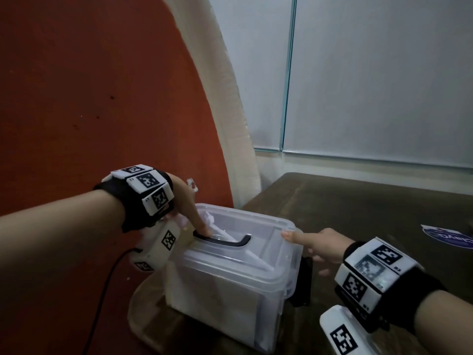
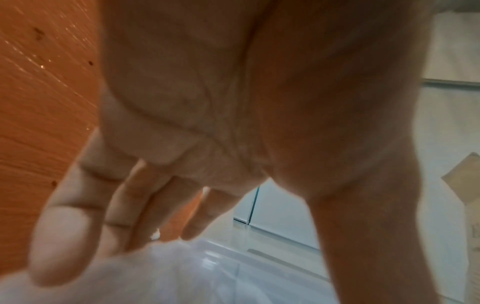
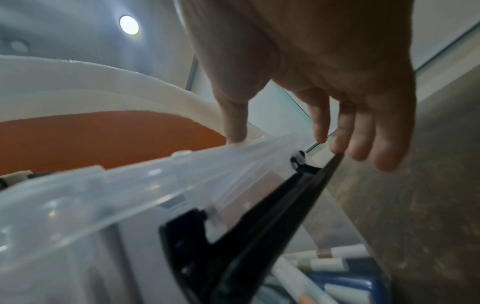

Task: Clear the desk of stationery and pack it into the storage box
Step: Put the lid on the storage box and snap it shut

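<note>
A translucent storage box point(image 1: 225, 285) stands at the desk's left corner with its lid point(image 1: 256, 254) on. My left hand point(image 1: 194, 213) presses down on the lid, thumb beside the left end of the black handle point(image 1: 230, 243); in the left wrist view its fingers point(image 2: 85, 216) lie straight on the lid point(image 2: 207, 277). My right hand point(image 1: 311, 248) rests at the lid's right edge. Its thumb sits on the rim point(image 3: 130, 185) and its fingertips point(image 3: 337, 148) touch the black side latch point(image 3: 259, 226). Several markers point(image 3: 324, 265) show through the box wall.
The dark brown desk point(image 1: 371, 213) stretches to the right, with a blue-and-white sticker point(image 1: 448, 238) on it. An orange-red wall point(image 1: 89, 98) stands close on the left, frosted glass panels point(image 1: 371, 73) behind. A black cable point(image 1: 107, 290) hangs from my left wrist.
</note>
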`<state>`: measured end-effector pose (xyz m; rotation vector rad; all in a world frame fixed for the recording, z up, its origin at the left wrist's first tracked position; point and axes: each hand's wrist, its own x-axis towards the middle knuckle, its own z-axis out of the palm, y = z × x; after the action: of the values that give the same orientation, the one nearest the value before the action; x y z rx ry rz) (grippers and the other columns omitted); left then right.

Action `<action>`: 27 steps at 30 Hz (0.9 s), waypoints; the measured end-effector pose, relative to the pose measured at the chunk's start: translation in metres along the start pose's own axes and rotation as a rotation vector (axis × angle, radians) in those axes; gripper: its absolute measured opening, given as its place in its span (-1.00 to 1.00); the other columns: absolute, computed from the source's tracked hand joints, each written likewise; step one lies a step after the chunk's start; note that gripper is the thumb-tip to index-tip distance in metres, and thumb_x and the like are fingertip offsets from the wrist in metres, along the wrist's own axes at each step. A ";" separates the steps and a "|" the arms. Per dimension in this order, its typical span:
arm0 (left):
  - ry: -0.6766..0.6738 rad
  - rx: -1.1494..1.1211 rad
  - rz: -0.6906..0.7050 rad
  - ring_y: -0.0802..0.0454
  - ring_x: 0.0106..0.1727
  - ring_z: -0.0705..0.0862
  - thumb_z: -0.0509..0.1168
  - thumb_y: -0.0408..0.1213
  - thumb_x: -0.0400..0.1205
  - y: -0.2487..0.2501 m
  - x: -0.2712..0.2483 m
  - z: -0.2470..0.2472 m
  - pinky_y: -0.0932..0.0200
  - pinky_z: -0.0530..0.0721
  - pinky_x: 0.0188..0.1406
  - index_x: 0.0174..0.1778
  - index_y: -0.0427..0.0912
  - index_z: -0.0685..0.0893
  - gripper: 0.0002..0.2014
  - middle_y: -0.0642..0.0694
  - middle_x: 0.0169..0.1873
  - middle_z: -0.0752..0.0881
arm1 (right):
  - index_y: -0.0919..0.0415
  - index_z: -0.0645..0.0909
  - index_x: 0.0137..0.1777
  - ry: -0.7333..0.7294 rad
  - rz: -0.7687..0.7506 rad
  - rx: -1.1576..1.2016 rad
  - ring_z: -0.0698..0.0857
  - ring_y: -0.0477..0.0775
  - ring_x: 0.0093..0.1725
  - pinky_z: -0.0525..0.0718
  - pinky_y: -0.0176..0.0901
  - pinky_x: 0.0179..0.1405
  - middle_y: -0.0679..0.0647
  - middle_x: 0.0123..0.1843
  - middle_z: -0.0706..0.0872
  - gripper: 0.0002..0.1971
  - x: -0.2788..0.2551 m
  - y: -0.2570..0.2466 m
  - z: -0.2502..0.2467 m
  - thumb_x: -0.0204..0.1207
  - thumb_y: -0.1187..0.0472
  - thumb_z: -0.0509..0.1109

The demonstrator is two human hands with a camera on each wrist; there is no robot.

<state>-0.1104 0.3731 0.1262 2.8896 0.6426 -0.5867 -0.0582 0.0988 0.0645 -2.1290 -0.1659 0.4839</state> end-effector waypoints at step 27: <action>-0.136 -0.204 -0.115 -0.06 -0.25 0.66 0.69 0.24 -0.14 0.007 0.019 0.006 0.08 0.62 -0.12 -0.12 -0.15 0.76 -0.23 -0.13 -0.23 0.73 | 0.49 0.54 -0.22 -0.302 0.111 0.658 0.72 0.10 -0.67 0.66 -0.01 -0.71 0.27 -0.60 0.70 -0.85 0.003 0.011 -0.014 0.57 0.49 0.23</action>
<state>-0.0940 0.3729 0.1134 2.6121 0.8011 -0.6826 -0.0505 0.0828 0.0612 -1.4204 -0.0452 0.8013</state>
